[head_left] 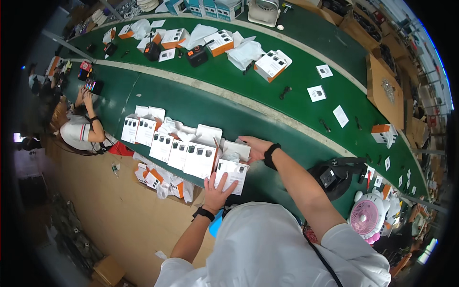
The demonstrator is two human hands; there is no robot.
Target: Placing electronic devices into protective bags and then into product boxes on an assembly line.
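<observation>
A white box with printed pictures stands at the right end of a row on the green bench, its lid raised and crumpled white wrap showing inside. My left hand lies against the front of this box with its fingers spread. On the box's far right side, my right hand is closed at the edge of the raised lid; some of its fingertips are hidden. Directly left stands another open white box, and more open boxes continue leftward, some with white wrap poking out.
Beyond a pale divider, a green conveyor belt carries boxes, black devices, cables and leaflets. A black round object and a pink fan are at right. A carton of boxes sits below the bench. A co-worker works at far left.
</observation>
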